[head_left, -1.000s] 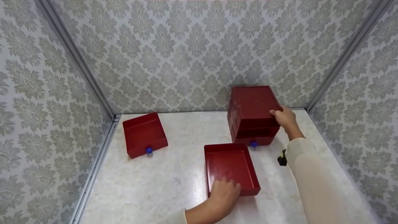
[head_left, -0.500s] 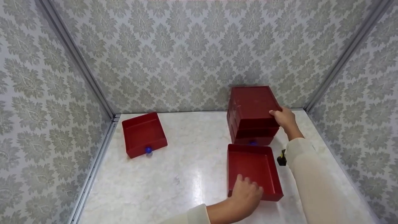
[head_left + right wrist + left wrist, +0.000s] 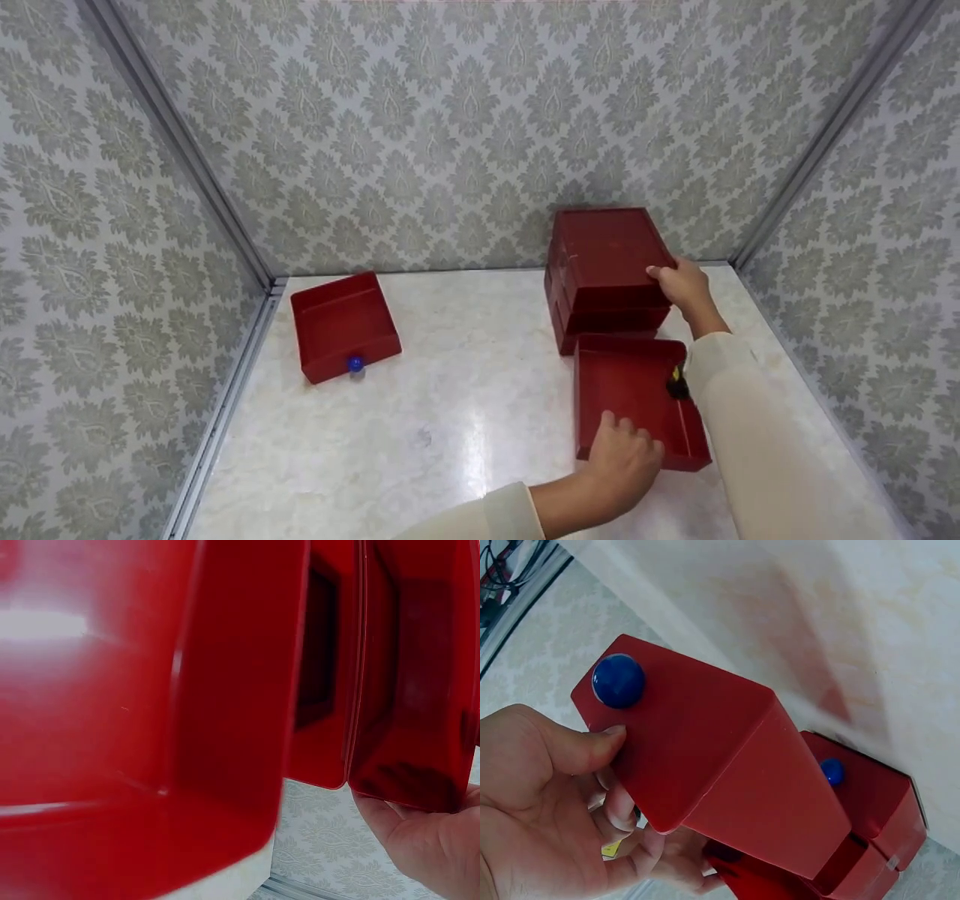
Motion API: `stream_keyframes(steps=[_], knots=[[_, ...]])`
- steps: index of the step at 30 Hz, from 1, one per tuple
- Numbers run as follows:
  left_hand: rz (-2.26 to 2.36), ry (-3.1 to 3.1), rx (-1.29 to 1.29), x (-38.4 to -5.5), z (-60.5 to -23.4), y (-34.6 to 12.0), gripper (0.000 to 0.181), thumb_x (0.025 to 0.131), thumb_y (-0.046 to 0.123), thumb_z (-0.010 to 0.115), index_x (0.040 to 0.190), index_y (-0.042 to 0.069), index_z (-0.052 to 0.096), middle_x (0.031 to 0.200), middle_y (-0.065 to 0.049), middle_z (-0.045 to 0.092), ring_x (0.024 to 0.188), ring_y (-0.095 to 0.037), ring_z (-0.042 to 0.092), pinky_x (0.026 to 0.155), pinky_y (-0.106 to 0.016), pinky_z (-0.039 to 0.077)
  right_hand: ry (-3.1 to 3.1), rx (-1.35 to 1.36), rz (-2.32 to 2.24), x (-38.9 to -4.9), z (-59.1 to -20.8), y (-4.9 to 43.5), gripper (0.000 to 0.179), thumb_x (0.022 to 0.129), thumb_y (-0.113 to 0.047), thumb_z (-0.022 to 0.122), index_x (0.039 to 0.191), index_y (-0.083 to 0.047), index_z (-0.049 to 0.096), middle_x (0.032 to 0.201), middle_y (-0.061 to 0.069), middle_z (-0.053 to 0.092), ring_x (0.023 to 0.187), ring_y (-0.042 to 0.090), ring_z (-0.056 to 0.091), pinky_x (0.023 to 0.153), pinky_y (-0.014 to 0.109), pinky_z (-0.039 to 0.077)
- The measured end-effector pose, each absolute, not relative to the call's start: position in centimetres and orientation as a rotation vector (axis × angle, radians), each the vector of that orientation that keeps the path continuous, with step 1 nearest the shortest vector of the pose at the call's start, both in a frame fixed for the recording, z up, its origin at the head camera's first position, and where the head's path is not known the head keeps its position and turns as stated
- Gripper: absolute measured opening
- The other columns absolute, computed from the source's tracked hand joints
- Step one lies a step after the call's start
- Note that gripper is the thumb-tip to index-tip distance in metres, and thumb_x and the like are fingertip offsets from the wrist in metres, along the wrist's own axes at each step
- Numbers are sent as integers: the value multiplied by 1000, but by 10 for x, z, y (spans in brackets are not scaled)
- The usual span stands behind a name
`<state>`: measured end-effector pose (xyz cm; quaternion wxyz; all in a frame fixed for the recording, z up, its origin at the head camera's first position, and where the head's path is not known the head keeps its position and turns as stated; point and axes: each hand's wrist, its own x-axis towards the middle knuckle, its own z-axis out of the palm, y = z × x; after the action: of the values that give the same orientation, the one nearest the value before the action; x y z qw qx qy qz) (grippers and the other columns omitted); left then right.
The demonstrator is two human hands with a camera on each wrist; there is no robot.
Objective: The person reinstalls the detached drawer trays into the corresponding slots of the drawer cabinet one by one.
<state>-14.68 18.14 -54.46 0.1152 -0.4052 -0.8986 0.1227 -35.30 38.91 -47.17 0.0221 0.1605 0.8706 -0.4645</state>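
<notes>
My left hand (image 3: 626, 461) grips the front wall of a red drawer (image 3: 628, 390), thumb outside below its blue knob (image 3: 619, 681) and fingers over the rim. The drawer is held off the table, its back end near the open front of the red drawer cabinet (image 3: 611, 247). Two upper slots of the cabinet are open, and a drawer with a blue knob (image 3: 832, 771) sits in the bottom one. My right hand (image 3: 684, 289) holds the cabinet's right side at the top front corner, thumb on top. In the right wrist view, fingers (image 3: 382, 819) touch the cabinet's edge.
Another red drawer (image 3: 346, 326) with a blue knob lies on the pale table (image 3: 450, 420) at the left. Patterned walls (image 3: 465, 150) close in the back and both sides. A small black-and-yellow piece (image 3: 677, 384) shows beside the right sleeve.
My left hand has carried the drawer rightward, then a little forward, up in front of the cabinet, where it now hides the bottom knob in the head view. My right hand stays on the cabinet.
</notes>
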Motion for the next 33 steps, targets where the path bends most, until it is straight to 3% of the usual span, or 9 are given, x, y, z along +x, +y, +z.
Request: stream_keyframes(steps=[16,25,33], knots=[[299,-2637,-1038,-184,-546,196,9,97,35,64,93,36,72,79,11,66,77,-13,58,76,-34,41,2730,485,-1399,-354,-471,390,67,103,-39,50,159,-6,33,155,26,44,138,44,46,115,59,36],[267,-2691,-1000,-202,-548,204,12,99,33,60,98,37,71,90,14,69,85,-12,59,80,-35,44,2737,480,-1428,-354,-471,389,64,103,-36,51,157,-6,36,151,25,48,133,42,50,110,59,41],[167,-2582,-1015,-226,-560,202,12,99,39,62,105,31,69,99,10,65,93,-15,57,73,-32,48,2760,480,-1406,-353,-473,389,64,103,-39,52,155,-5,40,151,25,48,132,42,51,110,58,42]])
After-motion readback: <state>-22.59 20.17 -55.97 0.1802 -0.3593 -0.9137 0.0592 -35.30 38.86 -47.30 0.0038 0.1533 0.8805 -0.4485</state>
